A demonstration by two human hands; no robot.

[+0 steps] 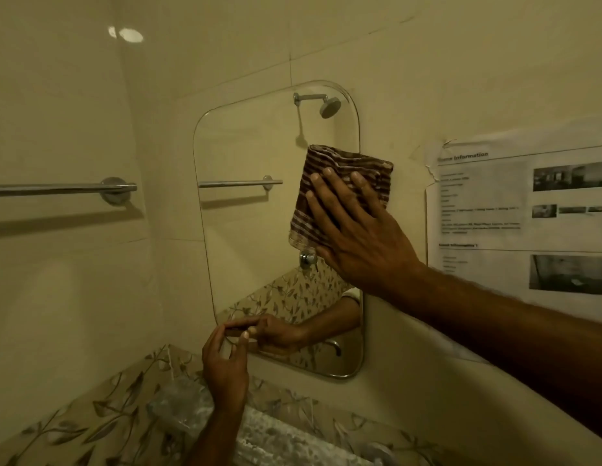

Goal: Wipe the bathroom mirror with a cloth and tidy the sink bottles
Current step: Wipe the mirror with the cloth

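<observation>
A rounded frameless mirror [252,230] hangs on the cream tiled wall. My right hand [356,227] lies flat with fingers spread on a brown striped cloth [329,183], pressing it against the mirror's right edge at mid height. My left hand [225,364] pinches the mirror's lower left edge between thumb and fingers. The glass reflects a shower head, a towel bar, a tap and my left arm. No bottles can be made out.
A chrome towel bar [64,189] juts from the wall at left. Printed information sheets [521,213] are taped to the wall right of the mirror. Leaf-patterned tiles [91,418] and a speckled ledge [292,438] run below, with a blurred clear object [178,405] near my left wrist.
</observation>
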